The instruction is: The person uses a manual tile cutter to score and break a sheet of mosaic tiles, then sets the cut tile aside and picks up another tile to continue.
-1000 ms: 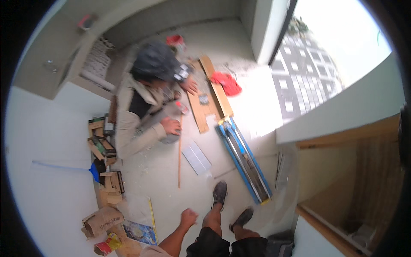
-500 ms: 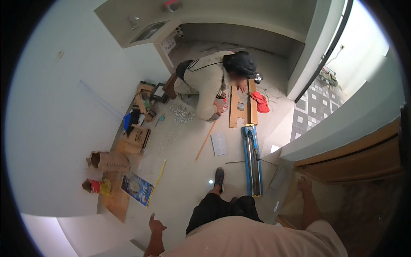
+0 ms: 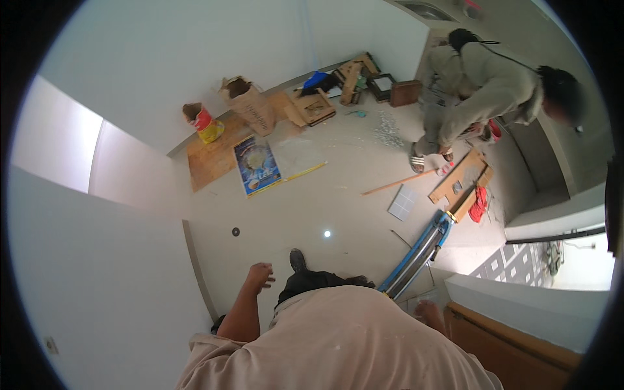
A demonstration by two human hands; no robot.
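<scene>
My left hand [image 3: 260, 277] hangs over the bare floor beside my left leg, its fingers loosely apart with nothing in them. On the other side, my right hand [image 3: 428, 313] is low by my body, near the lower end of a blue tile cutter [image 3: 418, 250] and a brown wooden door [image 3: 507, 338]. Its fingers are blurred and partly turned away. A grey tile with a light grid [image 3: 403, 203] lies just beyond the cutter. My dark shoe [image 3: 297, 260] shows ahead of my body.
At the far right a co-worker [image 3: 487, 91] bends over cardboard pieces [image 3: 455, 182] and a red cloth [image 3: 479, 205]. A wooden stick [image 3: 398, 182], a blue printed sack [image 3: 257, 168], a paper bag [image 3: 250, 107], a boxy brown pile [image 3: 315, 107] and a black disc [image 3: 236, 231] lie about.
My view has swung left, so the room's contents sit further right. The co-worker has risen from a crouch to a bent stance. My left hand no longer points a finger outward.
</scene>
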